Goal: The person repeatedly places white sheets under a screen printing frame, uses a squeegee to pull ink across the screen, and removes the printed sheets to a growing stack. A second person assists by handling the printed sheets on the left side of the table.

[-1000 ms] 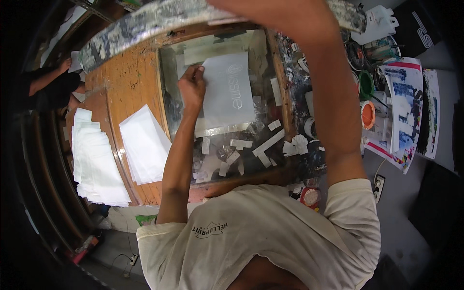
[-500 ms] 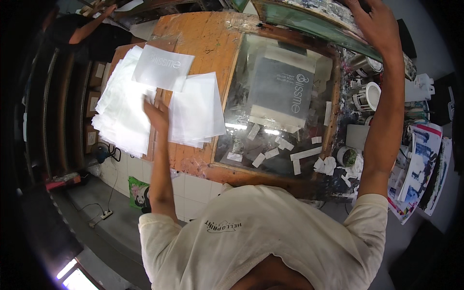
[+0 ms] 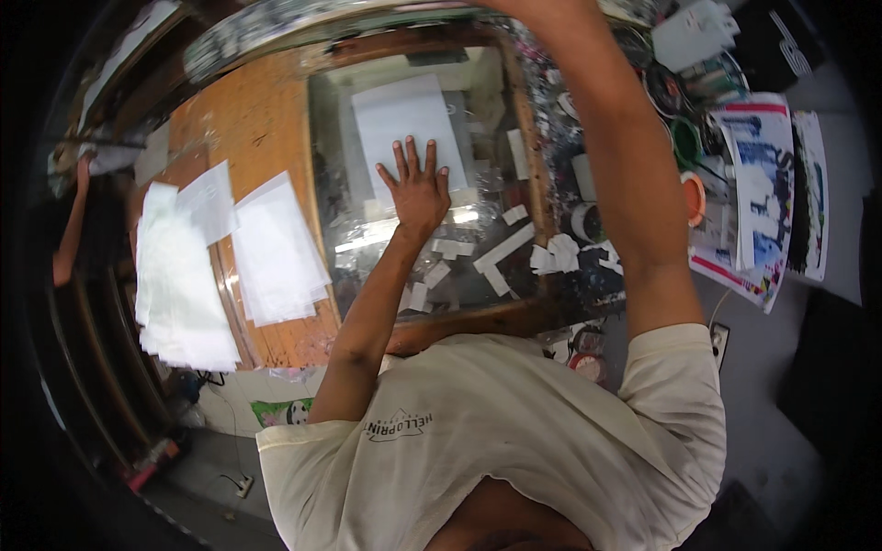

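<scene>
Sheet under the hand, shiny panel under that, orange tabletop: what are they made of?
Sheet: paper or thin plastic, I can't tell; it's pale and smooth.
Panel: probably glass, maybe clear plastic; glossy, since it reflects a bright streak.
Tabletop: likely wood, a bit worn; orange-brown with dark marks.

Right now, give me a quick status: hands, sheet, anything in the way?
Left fingers spread on white sheet. Sheet lies on glassy panel. Right hand beyond top edge, unseen. White strips nearby, none seen on sheet.
</scene>
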`<move>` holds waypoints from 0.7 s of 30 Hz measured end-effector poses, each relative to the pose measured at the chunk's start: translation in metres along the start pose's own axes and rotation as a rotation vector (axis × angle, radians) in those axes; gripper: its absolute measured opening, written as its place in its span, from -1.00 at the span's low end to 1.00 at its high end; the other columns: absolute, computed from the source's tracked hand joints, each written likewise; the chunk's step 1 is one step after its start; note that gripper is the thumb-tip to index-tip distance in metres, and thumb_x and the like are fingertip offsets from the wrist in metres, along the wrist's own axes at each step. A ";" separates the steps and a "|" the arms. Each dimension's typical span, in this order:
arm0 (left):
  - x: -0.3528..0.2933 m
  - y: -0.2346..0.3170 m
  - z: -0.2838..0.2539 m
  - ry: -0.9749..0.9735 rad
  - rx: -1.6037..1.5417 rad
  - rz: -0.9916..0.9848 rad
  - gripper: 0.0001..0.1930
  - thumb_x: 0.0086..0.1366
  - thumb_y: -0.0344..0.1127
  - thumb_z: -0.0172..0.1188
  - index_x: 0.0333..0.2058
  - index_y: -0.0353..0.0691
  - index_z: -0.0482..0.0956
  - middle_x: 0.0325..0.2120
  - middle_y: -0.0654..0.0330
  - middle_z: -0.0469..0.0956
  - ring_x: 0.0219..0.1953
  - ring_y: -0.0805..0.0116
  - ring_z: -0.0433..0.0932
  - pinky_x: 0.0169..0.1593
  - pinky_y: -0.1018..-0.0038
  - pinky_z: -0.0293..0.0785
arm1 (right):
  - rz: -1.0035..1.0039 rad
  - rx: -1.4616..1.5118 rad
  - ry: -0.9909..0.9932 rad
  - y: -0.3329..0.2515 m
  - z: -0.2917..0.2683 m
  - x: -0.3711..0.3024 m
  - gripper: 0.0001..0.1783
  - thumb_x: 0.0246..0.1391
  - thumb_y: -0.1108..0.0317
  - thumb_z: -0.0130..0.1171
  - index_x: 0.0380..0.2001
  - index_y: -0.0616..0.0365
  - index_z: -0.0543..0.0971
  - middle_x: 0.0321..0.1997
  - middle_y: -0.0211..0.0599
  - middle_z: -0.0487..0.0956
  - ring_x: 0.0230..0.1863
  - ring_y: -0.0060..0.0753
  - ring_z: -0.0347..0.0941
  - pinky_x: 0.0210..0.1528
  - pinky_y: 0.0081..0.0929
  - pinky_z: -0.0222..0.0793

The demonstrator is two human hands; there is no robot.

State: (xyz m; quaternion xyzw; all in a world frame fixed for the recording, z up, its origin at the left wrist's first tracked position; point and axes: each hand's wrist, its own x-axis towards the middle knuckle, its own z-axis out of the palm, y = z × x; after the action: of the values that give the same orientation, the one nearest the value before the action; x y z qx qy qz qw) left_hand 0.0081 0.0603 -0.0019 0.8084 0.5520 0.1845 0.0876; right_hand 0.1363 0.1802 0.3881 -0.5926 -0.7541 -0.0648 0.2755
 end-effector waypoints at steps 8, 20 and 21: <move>-0.026 0.005 -0.006 0.032 0.036 -0.193 -0.31 0.46 0.08 0.03 0.40 -0.22 0.29 0.50 -0.20 -0.02 0.55 -0.31 -0.24 0.36 -0.53 -0.45 | -0.081 0.171 0.003 0.016 0.010 0.012 -0.40 0.27 -0.03 0.18 -0.49 0.41 0.69 -0.45 0.20 0.66 -0.32 0.16 0.68 -0.16 0.00 0.59; -0.050 0.008 -0.023 -0.062 -0.042 -0.073 -0.35 0.35 -0.01 0.10 0.38 -0.09 0.38 0.49 -0.14 0.07 0.56 -0.26 -0.21 0.41 -0.46 -0.39 | -0.166 0.294 -0.093 0.020 0.006 -0.006 -0.50 0.32 0.06 0.13 -0.41 0.33 0.72 -0.72 -0.28 0.49 -0.73 -0.45 0.37 -0.66 -0.40 0.37; -0.052 0.008 -0.023 -0.062 -0.055 -0.064 -0.36 0.35 -0.03 0.10 0.37 -0.10 0.39 0.49 -0.13 0.07 0.56 -0.25 -0.20 0.42 -0.44 -0.38 | -0.149 0.257 -0.006 0.016 0.015 -0.008 -0.51 0.33 0.08 0.12 -0.42 0.32 0.72 -0.75 -0.34 0.46 -0.76 -0.53 0.30 -0.71 -0.46 0.32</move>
State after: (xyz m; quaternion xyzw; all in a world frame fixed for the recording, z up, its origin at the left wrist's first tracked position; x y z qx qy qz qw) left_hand -0.0105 0.0079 0.0114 0.7931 0.5692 0.1716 0.1325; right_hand 0.1475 0.1846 0.3676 -0.4953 -0.7988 0.0137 0.3412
